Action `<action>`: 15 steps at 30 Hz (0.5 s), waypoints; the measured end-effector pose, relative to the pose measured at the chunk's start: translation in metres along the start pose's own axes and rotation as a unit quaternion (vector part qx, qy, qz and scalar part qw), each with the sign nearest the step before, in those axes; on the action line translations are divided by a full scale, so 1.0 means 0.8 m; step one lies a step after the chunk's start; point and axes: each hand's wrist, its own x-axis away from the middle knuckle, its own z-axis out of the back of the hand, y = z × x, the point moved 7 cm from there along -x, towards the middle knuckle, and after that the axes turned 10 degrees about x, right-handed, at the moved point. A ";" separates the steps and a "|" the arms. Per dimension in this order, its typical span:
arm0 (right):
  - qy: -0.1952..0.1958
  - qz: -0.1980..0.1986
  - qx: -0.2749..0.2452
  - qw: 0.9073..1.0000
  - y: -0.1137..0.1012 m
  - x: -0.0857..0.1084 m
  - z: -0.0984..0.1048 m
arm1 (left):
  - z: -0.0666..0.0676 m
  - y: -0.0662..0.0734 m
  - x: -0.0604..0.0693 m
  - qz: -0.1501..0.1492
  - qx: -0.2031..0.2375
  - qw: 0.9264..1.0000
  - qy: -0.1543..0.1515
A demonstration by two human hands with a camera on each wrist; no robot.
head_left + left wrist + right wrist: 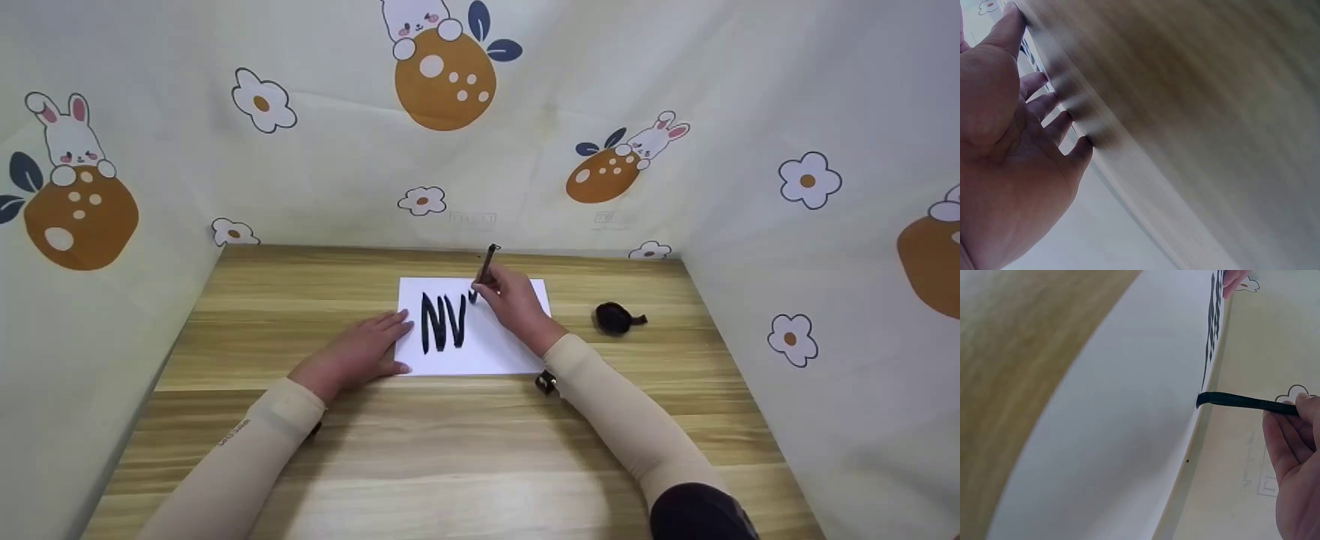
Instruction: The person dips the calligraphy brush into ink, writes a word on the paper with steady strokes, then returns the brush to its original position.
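A white sheet of paper (491, 352) lies on the wooden table, with thick black strokes (442, 322) on its left half. My right hand (519, 306) pinches a dark writing brush (487, 262) between thumb and fingers above the sheet's upper middle. In the right wrist view the bent, black brush tip (1202, 400) touches the paper at the end of a stroke. My left hand (362, 349) rests at the sheet's left edge, its fingers spread and the fingertips on the paper. Its thumb and fingers (1079, 153) also show in the left wrist view.
A small round black dish (613, 319) with a short handle sits right of the paper. Wooden tabletop (465, 457) stretches in front of the sheet. Pale curtains (330, 180) printed with rabbits and flowers stand behind the table and on both sides.
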 end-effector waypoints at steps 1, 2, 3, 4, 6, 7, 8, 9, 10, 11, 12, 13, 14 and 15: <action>0.000 0.001 0.001 1.000 0.000 0.000 0.000 | 0.000 0.000 0.000 -0.002 0.000 1.000 0.000; 0.000 0.000 0.001 1.000 0.000 0.001 0.000 | 0.000 0.000 0.001 -0.004 -0.002 1.000 0.001; 0.000 0.000 0.001 1.000 0.000 0.001 0.000 | 0.000 0.000 0.001 -0.003 -0.001 1.000 0.000; -0.001 0.000 -0.001 1.000 0.000 0.001 0.000 | 0.000 -0.001 0.001 -0.002 0.000 1.000 -0.001; -0.003 0.000 -0.004 1.000 -0.001 0.002 0.000 | 0.000 -0.001 0.001 -0.003 -0.002 1.000 0.001; -0.005 0.000 -0.006 1.000 -0.001 0.002 0.000 | 0.000 -0.001 0.002 -0.003 -0.001 1.000 0.001; -0.007 -0.001 -0.005 1.000 -0.002 0.003 0.000 | 0.001 -0.001 0.002 -0.004 -0.001 1.000 0.002; -0.009 -0.001 -0.006 1.000 -0.002 0.003 0.000 | 0.001 -0.001 0.002 -0.004 0.000 1.000 0.002; -0.011 0.000 -0.007 1.000 -0.002 0.003 0.000 | 0.001 -0.001 0.002 -0.003 0.000 1.000 0.002; -0.013 0.001 -0.007 1.000 -0.002 0.004 0.000 | 0.001 -0.001 0.002 -0.004 0.000 1.000 0.003; -0.014 0.003 -0.008 1.000 -0.002 0.004 0.000 | 0.001 -0.001 0.002 -0.003 0.001 1.000 0.003; -0.015 0.004 -0.009 1.000 -0.003 0.005 0.000 | 0.001 -0.001 0.002 -0.002 0.001 1.000 0.002; -0.016 0.006 -0.009 1.000 -0.003 0.005 0.000 | 0.000 -0.001 0.002 -0.002 0.000 1.000 0.002; -0.017 0.009 -0.011 1.000 -0.003 0.006 0.001 | 0.000 -0.001 0.002 -0.001 0.000 1.000 0.001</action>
